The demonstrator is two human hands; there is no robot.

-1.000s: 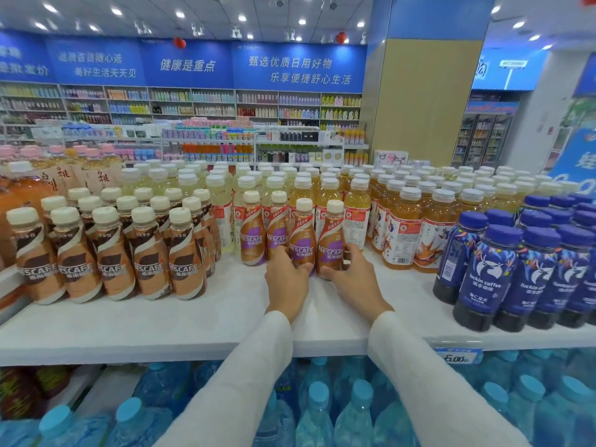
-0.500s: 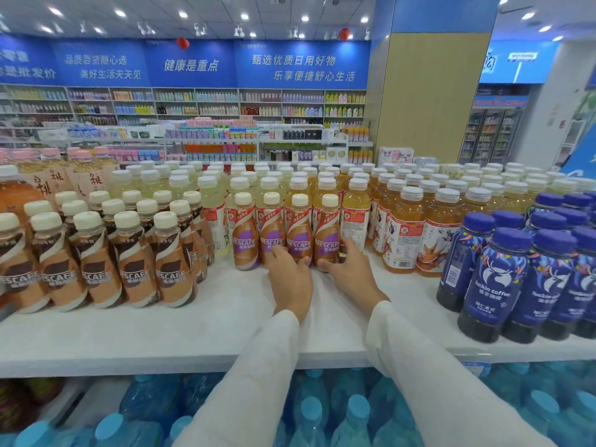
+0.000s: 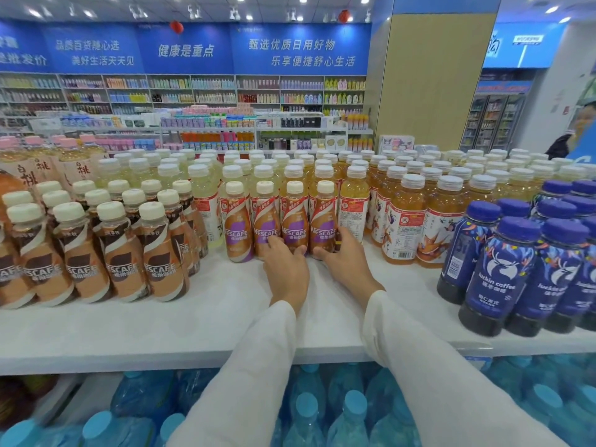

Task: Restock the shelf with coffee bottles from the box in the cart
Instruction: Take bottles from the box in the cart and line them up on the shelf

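Observation:
Four purple-label Nescafe coffee bottles (image 3: pixel 294 221) with cream caps stand in a tight row on the white shelf (image 3: pixel 209 304), in front of the tea bottles. My left hand (image 3: pixel 285 274) reaches to the middle of the row, its fingertips pressing on the lower fronts of the second and third bottles. My right hand (image 3: pixel 346 256) cups the base of the rightmost coffee bottle (image 3: pixel 323 221), thumb in front and fingers curled round its right side. The cart and box are out of view.
Brown-label Nescafe bottles (image 3: pixel 119 253) fill the shelf's left side. Orange tea bottles (image 3: pixel 403 227) stand right of the row, and dark blue Luckin coffee bottles (image 3: pixel 503 272) at the right front. Large water bottles (image 3: pixel 322 414) sit on the level below. A person (image 3: pixel 577 130) stands far right.
Both hands have pushed the purple-label bottles a little farther back on the shelf, into line with their neighbours. My view has shifted slightly to the right.

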